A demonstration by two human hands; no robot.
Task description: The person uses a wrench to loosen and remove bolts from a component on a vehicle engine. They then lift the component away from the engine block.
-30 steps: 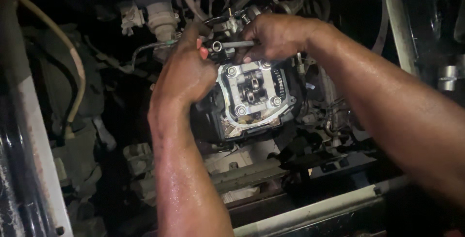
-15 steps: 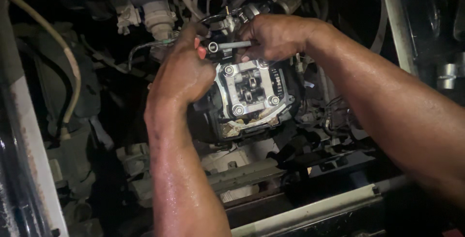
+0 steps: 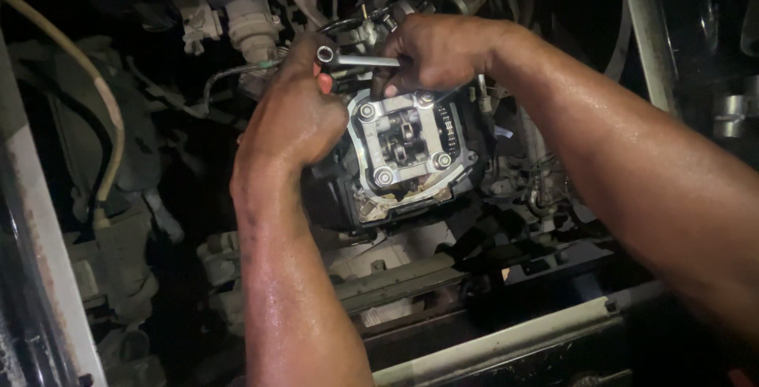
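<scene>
slim steel wrench (image 3: 365,60), both hands' grip

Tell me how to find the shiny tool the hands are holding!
Look at the square metal engine head in the middle, with four round bolts at its corners. Just above it, the left hand and right hand meet on a thin silver wrench. It is the only bright straight bar there, with a ring at its left end.
</scene>
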